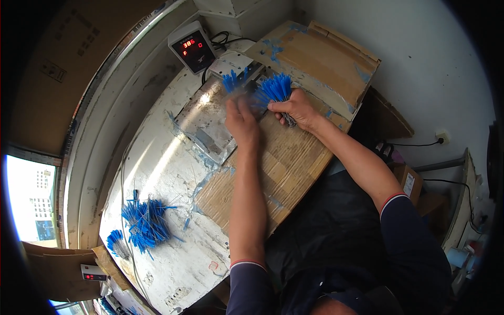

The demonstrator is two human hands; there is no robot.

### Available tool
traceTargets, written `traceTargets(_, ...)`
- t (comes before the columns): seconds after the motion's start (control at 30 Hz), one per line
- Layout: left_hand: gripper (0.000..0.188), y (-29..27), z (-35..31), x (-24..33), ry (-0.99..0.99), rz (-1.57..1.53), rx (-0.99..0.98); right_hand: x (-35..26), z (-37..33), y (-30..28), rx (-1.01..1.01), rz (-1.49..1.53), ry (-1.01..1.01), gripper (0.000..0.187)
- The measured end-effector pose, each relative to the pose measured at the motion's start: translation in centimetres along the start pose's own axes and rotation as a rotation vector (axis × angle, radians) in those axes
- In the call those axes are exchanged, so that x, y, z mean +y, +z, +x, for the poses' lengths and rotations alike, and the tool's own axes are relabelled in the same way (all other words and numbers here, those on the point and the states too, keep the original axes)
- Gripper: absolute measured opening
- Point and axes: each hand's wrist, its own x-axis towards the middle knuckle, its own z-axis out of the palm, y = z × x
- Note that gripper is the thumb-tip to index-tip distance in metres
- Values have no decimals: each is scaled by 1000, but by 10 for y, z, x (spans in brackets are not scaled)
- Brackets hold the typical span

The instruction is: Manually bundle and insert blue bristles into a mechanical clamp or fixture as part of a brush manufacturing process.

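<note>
My right hand (298, 108) is closed around a bundle of thin wires with blue ends (277, 86). The blue ends fan out above the fist, and bare grey wire shows below it. To its left, my left hand (242, 119) reaches over a worn metal plate (202, 118); its fingertips are smeared by motion, so what they hold, if anything, does not show. Just beyond those fingers stands a smaller cluster of blue-ended wires (234, 80) at a dark metal fixture (254, 73).
A counter box with a red lit display (192, 48) stands behind the plate. Flattened cardboard (283, 157) lies under my forearms, and a cardboard box (320, 55) sits at the far right. A loose pile of blue-ended wires (147, 223) and a small bunch (116, 244) lie at left.
</note>
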Motion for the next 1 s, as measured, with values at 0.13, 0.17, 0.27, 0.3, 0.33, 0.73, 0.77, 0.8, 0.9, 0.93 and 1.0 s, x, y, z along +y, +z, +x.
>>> traceTargets(0.13, 17, 1, 1, 0, -34, -5, 99, 8, 7, -1, 107, 41, -78, 12)
traceTargets(0.17, 16, 0, 1, -1, -52, -25, 130, 7, 9, 0, 106, 41, -76, 12)
traceTargets(0.27, 20, -2, 2, -5, 11, 60, 107, 4, 17, 4, 175, 9, -81, 11)
traceTargets(0.3, 20, -2, 2, -6, 9, 61, 107, 4, 19, 7, 197, -17, -84, 10)
traceTargets(0.33, 20, -3, 2, -8, 11, 57, 111, 4, 22, 10, 218, -43, -86, 11)
traceTargets(0.73, 18, -1, 6, -19, 56, 87, 150, 4, 34, 14, 279, -136, -71, 14)
traceTargets(0.77, 18, 0, 5, -18, 45, 86, 158, 5, 34, 13, 286, -135, -72, 14)
traceTargets(0.8, 18, 0, 5, -16, 46, 83, 152, 6, 34, 13, 290, -128, -76, 15)
traceTargets(0.9, 20, 0, 2, -9, 48, 171, 212, 8, 35, 12, 300, -129, -80, 15)
traceTargets(0.93, 21, 1, 2, -6, 107, 238, 284, 8, 35, 11, 304, -139, -81, 15)
traceTargets(1.0, 22, 2, 1, -6, 167, 304, 352, 10, 36, 11, 304, -135, -84, 15)
